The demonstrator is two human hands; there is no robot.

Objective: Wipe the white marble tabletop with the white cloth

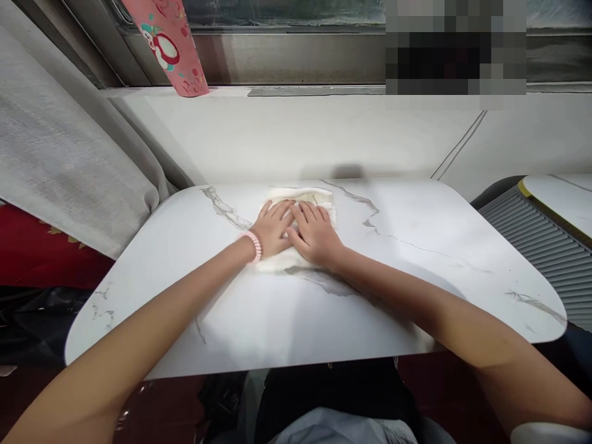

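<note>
A white cloth (300,194) lies spread on the white marble-patterned table (222,333), near its far edge. On its left part rests my left hand (272,229), flat with the fingers stretched forward. A pink coiled band (255,246) circles that wrist. My right hand (317,233) presses flat on the cloth's right part, its thumb touching or overlapping my left hand. Both hands cover the middle of the cloth, and its edges show beyond the fingertips and below the palms.
Behind the table stands a white wall (287,132) below a window frame (296,58). A grey curtain (69,135) hangs at the left, touching the table's edge area. A pink patterned strip (178,55) hangs over the sill. At the right is a grey ribbed piece of furniture (541,240).
</note>
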